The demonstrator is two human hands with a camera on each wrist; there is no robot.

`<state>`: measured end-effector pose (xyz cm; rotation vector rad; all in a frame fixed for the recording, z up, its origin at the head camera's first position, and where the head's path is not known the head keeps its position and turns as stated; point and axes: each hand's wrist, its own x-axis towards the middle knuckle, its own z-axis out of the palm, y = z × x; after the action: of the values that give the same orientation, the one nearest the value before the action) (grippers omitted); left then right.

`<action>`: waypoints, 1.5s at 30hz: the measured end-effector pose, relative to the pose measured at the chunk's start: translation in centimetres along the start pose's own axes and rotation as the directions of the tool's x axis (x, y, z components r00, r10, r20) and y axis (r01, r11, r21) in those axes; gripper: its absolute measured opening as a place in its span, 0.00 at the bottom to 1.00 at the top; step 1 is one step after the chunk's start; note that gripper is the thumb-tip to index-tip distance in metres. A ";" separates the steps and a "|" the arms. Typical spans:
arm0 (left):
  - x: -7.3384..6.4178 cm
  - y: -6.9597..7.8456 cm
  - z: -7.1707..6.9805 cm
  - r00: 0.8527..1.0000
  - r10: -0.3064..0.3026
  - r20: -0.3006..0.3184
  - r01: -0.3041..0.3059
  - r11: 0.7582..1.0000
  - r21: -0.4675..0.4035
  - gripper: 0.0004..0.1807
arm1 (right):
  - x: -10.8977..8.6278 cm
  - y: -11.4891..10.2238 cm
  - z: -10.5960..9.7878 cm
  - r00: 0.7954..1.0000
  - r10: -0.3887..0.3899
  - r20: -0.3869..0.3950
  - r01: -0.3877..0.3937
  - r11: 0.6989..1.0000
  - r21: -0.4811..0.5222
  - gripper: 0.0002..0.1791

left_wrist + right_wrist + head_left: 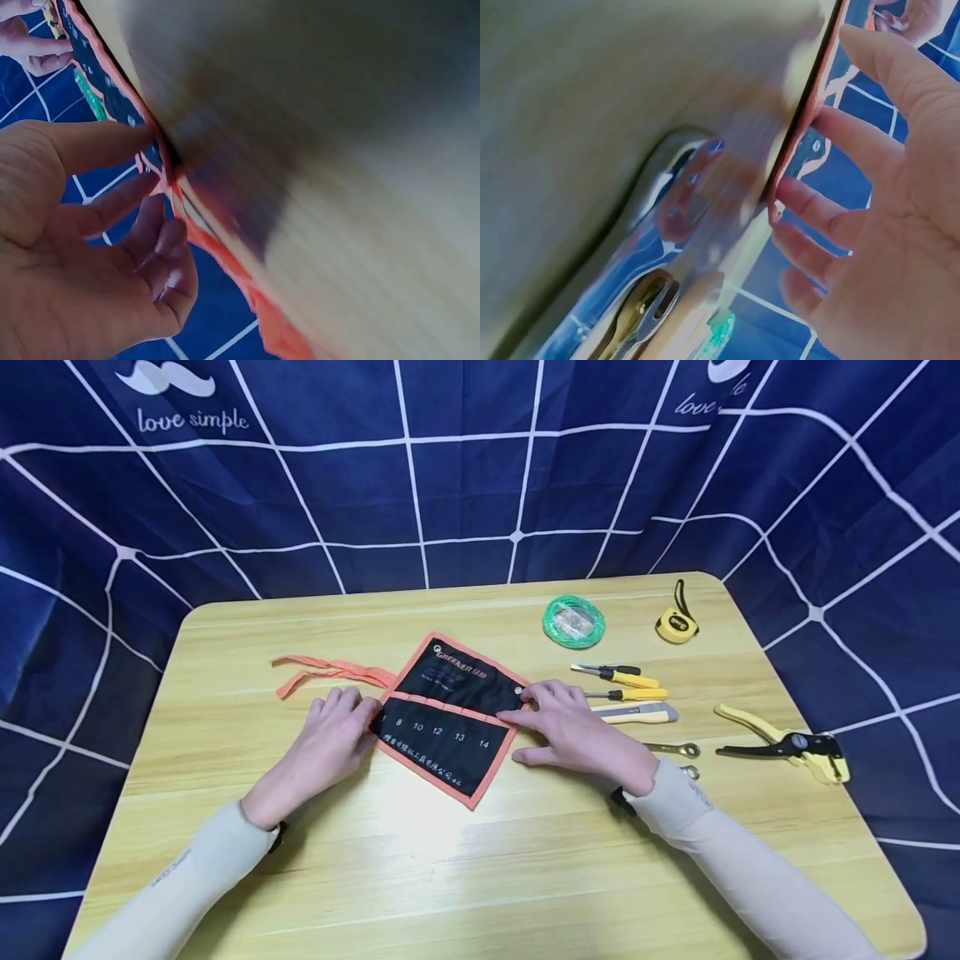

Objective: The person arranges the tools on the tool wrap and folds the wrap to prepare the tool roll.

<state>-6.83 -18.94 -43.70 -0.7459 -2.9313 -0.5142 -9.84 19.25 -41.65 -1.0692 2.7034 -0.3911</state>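
A black tool roll [442,731] with orange edging and numbered pockets lies spread out and slanted on the table. My left hand [333,735] is at its left corner; the thumb and forefinger pinch the edge there, as the left wrist view shows. Orange tie straps [330,670] trail off from that corner to the left. At the opposite side, my right hand [558,727] rests its fingertips on the right edge, near a metal eyelet. Its fingers are spread, and the thumb stays apart from the cloth.
Right of the roll lie two yellow-handled screwdrivers [630,695], a utility knife [637,713], wrenches [678,749] partly behind my forearm, and yellow-black pliers [795,745]. Farther back are a green wire coil [573,621] and a tape measure [677,625]. A blue curtain [465,493] surrounds the table.
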 end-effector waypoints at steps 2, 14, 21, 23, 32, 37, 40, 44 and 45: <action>0.2 -0.1 0.2 1.000 0.004 -0.006 -0.004 1.000 -0.017 0.16 | 0.0 0.0 0.2 0.999 -0.033 0.003 0.033 0.999 -0.006 0.34; 1.1 0.1 -0.1 0.993 -0.083 0.087 0.087 0.995 -0.043 0.25 | -0.3 0.1 0.5 0.997 -0.067 0.049 0.060 0.990 0.130 0.28; 1.5 1.0 -0.1 0.984 -0.122 0.127 0.125 0.992 -0.013 0.45 | -0.2 0.0 0.1 0.997 -0.022 0.074 0.009 0.984 0.178 0.28; 1.7 1.2 -0.1 0.980 -0.130 0.154 0.133 0.991 -0.008 0.48 | 0.0 -0.2 -0.2 0.998 -0.011 0.056 0.003 0.990 0.143 0.29; 1.7 1.7 0.2 0.977 -0.056 0.205 0.042 0.997 0.072 0.56 | 0.4 -0.1 -0.7 1.000 0.024 -0.006 -0.023 0.995 0.100 0.23; 1.8 1.9 0.1 0.973 -0.064 0.222 0.046 0.995 0.084 0.64 | 0.2 0.3 -0.8 0.998 0.042 0.048 -0.049 0.983 0.176 0.25; 1.8 2.1 0.1 0.965 -0.074 0.251 0.050 0.994 0.101 0.69 | 0.1 0.4 -1.0 0.995 0.044 0.087 -0.063 0.973 0.221 0.27; 1.7 2.1 0.1 0.950 -0.091 0.299 0.057 0.991 0.119 0.71 | 0.1 0.4 -1.3 0.990 0.040 0.137 -0.073 0.966 0.246 0.30; 1.7 2.1 0.1 0.947 -0.094 0.307 0.059 0.991 0.120 0.71 | 0.0 0.4 -1.3 0.988 0.040 0.147 -0.076 0.966 0.248 0.30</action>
<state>-7.30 -16.45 -42.87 -0.7653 -3.2589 -0.2563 -10.50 19.72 -40.55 -0.9073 2.4720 -0.6077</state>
